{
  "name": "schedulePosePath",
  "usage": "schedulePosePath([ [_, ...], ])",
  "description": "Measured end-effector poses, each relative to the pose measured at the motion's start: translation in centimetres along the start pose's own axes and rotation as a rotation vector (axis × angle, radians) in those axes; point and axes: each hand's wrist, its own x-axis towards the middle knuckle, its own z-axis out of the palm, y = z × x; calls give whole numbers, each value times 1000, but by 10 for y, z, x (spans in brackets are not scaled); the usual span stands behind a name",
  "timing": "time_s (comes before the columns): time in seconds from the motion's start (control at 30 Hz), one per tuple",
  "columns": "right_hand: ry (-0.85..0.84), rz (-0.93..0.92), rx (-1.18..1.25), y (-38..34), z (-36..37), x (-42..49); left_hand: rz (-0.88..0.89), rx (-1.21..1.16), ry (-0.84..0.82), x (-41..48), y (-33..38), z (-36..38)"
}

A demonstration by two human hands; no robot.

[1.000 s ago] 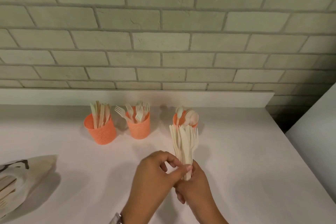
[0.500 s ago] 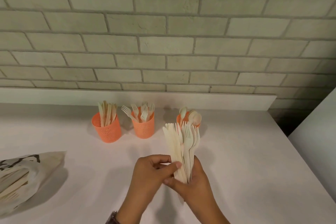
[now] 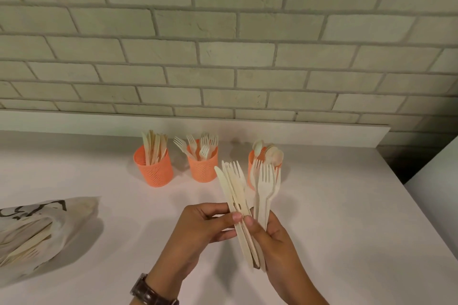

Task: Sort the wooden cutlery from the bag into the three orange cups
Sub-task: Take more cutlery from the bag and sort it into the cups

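Note:
Both hands hold a bunch of wooden cutlery upright above the white counter. My left hand (image 3: 203, 228) pinches a group of knives (image 3: 233, 193) and tilts them left. My right hand (image 3: 275, 242) grips the handles from below, with forks (image 3: 266, 183) standing at the right of the bunch. Three orange cups stand behind: the left cup (image 3: 153, 168) holds knives, the middle cup (image 3: 202, 166) holds forks, and the right cup (image 3: 251, 163), half hidden by the bunch, holds spoons. The bag (image 3: 37, 233) lies at the left with more cutlery inside.
A brick wall rises behind a low white ledge (image 3: 297, 134). The counter's right edge (image 3: 409, 208) drops off beside another white surface (image 3: 441, 173). A wristwatch (image 3: 148, 292) sits on my left wrist.
The bunch has fanned apart: my left hand has drawn the knives leftward away from the forks. The view has shifted so the cups and bag sit further right.

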Motion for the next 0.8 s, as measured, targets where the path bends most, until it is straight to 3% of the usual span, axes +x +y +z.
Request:
schedulePosePath([
  [0.3, 4, -21, 6, 5, -1, 9, -41, -11, 5, 4, -3, 1],
  [0.67, 181, -34, 3, 8, 2, 8, -34, -20, -11, 3, -4, 1],
  [0.8, 237, -38, 58, 8, -5, 9, 41, -92, 121, 12, 6, -22],
])
